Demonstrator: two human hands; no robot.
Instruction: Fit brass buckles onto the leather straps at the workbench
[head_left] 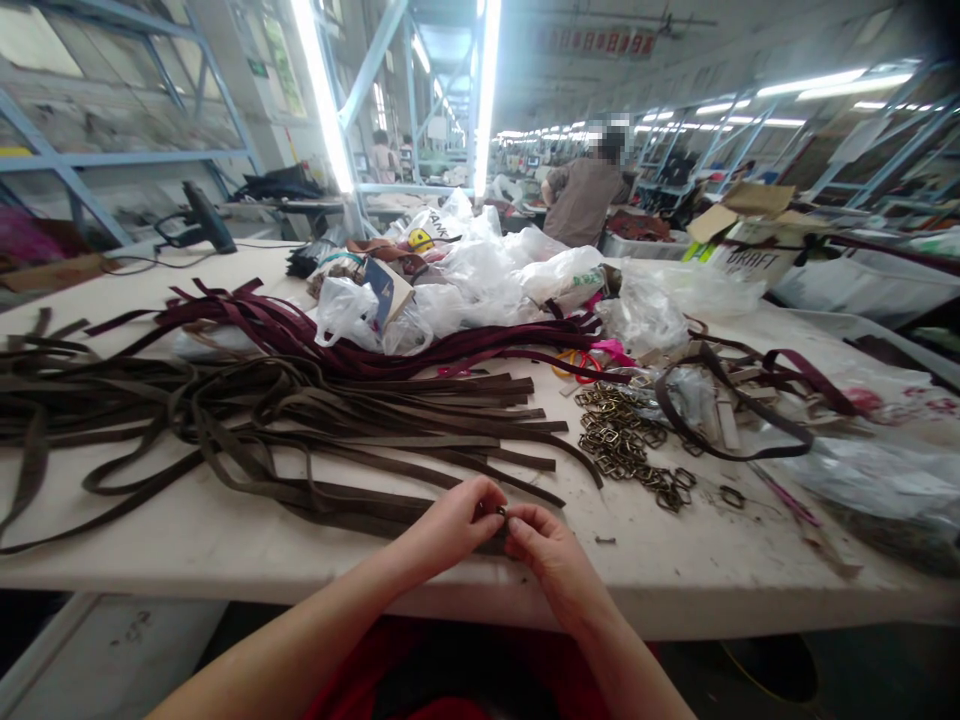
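Pinching a small, dark metal piece [501, 513] between the fingers of the left hand [461, 515] and right hand [546, 545]; mostly covered, impossible to see whole. Showing a flat, dark brown strap [356, 500] stretched leftward on the counter [660, 595], partly hidden by the left hand.
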